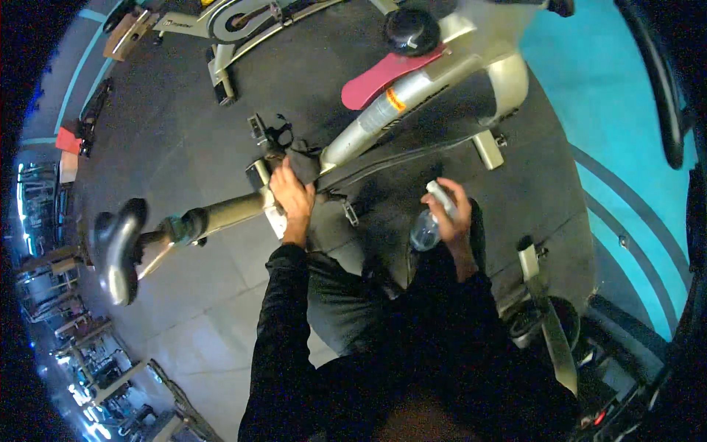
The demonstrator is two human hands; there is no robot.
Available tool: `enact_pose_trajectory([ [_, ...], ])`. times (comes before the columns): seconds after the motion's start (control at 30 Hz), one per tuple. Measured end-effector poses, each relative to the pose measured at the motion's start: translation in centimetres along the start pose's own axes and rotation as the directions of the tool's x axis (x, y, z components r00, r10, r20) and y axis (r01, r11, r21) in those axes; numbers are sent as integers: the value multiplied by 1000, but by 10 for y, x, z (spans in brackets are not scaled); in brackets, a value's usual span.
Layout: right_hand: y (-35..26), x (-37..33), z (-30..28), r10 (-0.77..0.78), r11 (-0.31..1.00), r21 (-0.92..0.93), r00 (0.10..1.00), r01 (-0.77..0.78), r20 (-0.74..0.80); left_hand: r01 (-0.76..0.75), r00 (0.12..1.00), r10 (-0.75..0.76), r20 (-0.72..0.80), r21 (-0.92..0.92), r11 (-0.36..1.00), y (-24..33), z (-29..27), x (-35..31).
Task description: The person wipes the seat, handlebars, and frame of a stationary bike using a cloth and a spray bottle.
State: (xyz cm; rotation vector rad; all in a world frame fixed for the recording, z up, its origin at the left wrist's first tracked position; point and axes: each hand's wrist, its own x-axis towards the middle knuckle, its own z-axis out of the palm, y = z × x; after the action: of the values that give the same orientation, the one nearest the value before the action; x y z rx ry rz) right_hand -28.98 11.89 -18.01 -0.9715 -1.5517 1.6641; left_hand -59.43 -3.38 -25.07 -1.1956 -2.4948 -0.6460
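A pale metal exercise bike (375, 121) stretches slantwise across the floor in front of me. My left hand (292, 193) presses against its lower frame near the crank, fingers together and bent over. Dark grey material (303, 163) shows just past those fingers; whether it is a cloth or a bike part I cannot make out. A pedal with a strap (280, 134) sits beyond the hand, and another pedal (350, 213) is to its right. In my right hand (454, 215) is a clear spray bottle (425, 231) with a white spray head, held beside my knee, apart from the bike.
The bike's black saddle (121, 250) is at the left, and its red-pink guard (387, 79) lies toward the top. Another exercise bike (239, 29) stands at the far side. More pale equipment (549, 324) is near my right elbow. Bright turquoise flooring or wall (611, 147) lies to the right.
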Motion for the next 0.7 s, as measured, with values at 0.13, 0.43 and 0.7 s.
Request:
enact_pose_trajectory([
  [0.13, 59, 1, 27, -14, 999, -48, 984, 23, 179, 6, 985, -16, -170, -56, 998, -8, 25, -2],
  [0.43, 78, 33, 84, -277, 960, 35, 961, 276, 8, 69, 949, -99, -298, -111, 991, -9, 30, -8],
  [0.7, 42, 38, 54, -383, 921, 93, 922, 377, 55, 68, 908, -156, -388, -231, 970, -4, 31, -12],
])
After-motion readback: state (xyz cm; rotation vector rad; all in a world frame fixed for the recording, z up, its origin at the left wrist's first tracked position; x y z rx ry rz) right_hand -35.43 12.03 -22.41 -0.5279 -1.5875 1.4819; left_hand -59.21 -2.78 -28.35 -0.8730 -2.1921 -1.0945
